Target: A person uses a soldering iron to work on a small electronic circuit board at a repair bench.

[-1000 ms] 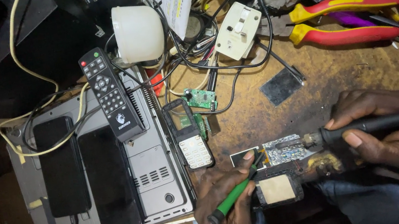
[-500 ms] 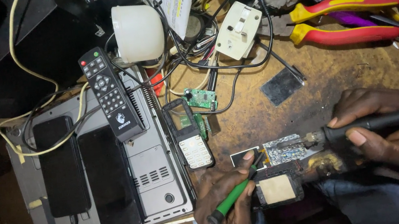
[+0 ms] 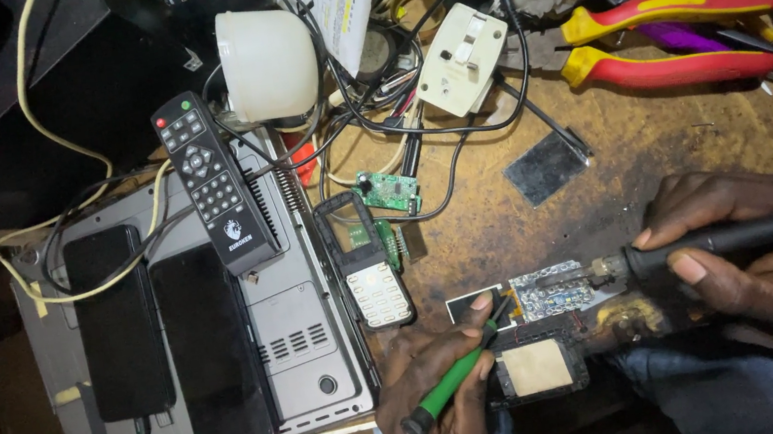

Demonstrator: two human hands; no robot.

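My left hand point(image 3: 434, 390) grips a green-handled tool point(image 3: 449, 388), its tip resting by the small screen and board point(image 3: 541, 294) of an opened phone. My right hand point(image 3: 759, 248) holds a black soldering iron point(image 3: 738, 238), whose metal tip touches the silvery board from the right. Just below lies the phone body point(image 3: 538, 368) with a tan pad. Both hands sit at the wooden bench's near edge.
A grey device point(image 3: 302, 328) on the left carries two black phones point(image 3: 210, 350), a black remote point(image 3: 213, 185) and a keypad phone front point(image 3: 369, 269). Red-and-yellow pliers point(image 3: 671, 35), a white wall socket point(image 3: 460, 58), a green circuit board point(image 3: 390, 192), a white lamp point(image 3: 267, 64) and tangled wires fill the back.
My right hand and the soldering iron have shifted slightly; the tip stays at the board. My left hand keeps the green tool in place.
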